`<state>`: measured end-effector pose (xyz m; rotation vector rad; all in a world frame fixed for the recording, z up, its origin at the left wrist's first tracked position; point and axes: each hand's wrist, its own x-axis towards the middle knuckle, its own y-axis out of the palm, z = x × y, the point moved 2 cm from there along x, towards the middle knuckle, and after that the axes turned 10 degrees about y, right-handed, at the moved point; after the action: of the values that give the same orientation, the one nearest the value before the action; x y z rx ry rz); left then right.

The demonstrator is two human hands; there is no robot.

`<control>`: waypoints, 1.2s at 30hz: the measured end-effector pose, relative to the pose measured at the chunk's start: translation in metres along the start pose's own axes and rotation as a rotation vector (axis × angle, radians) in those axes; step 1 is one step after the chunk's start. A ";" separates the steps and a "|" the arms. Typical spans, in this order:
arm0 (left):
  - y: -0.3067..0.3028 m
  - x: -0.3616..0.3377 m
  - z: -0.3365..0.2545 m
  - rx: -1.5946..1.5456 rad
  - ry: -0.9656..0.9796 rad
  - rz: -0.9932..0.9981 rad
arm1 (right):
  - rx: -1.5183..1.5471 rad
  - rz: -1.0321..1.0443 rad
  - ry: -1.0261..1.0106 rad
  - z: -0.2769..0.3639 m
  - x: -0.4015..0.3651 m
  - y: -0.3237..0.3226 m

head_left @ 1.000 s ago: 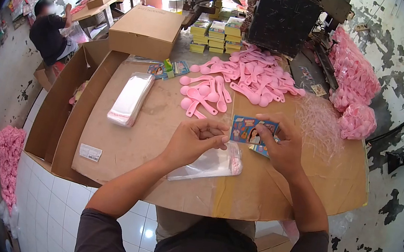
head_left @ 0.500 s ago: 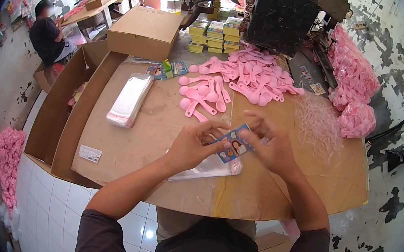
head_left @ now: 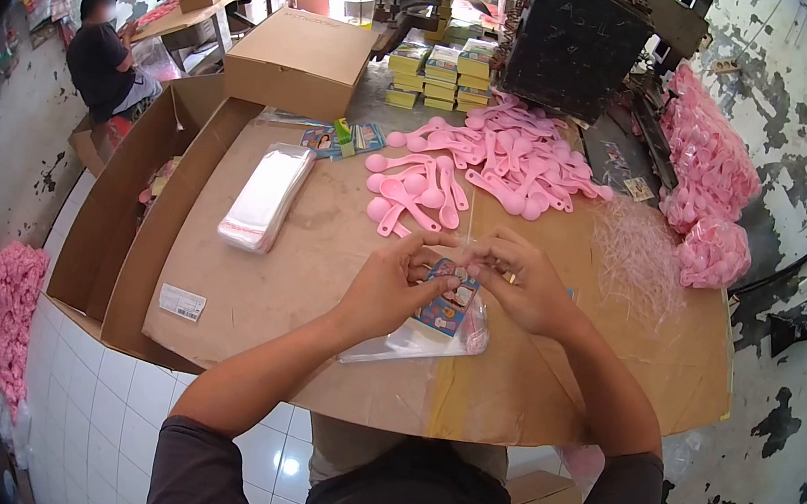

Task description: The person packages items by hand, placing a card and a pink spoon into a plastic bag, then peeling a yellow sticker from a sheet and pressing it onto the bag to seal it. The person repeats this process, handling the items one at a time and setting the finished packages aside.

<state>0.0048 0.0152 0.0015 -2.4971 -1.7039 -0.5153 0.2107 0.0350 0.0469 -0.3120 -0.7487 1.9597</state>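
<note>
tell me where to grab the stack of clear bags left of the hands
Probably pinch the stack of clear bags at its near short end, coming from the person's side: it lies flat and long on the cardboard, that end closest.

Head camera looks steeply down, close above left hand (head_left: 387, 288), right hand (head_left: 525, 293)

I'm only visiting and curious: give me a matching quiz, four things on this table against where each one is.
Things: 1 printed card; 2 pink spoons; 3 stack of clear bags; 4 closed cardboard box.
Places: A far left corner of the table; B held between left hand and right hand; C lying flat, left of the hands; D heaped at the far middle.
Pairs: 1-B; 2-D; 3-C; 4-A.
</note>
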 end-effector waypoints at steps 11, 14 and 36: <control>0.000 -0.007 -0.022 -0.302 -0.171 0.513 | -0.486 -0.147 -0.364 -0.032 0.163 0.070; 0.002 -0.009 -0.022 -0.298 -0.208 0.497 | -0.718 -0.187 -0.378 -0.038 0.170 0.098; -0.012 0.001 0.003 -0.095 -0.246 0.304 | -0.699 -0.064 0.085 -0.071 0.035 -0.036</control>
<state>-0.0053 0.0212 -0.0022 -2.9207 -1.3506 -0.2765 0.2548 0.1032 0.0175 -0.7696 -1.3548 1.5568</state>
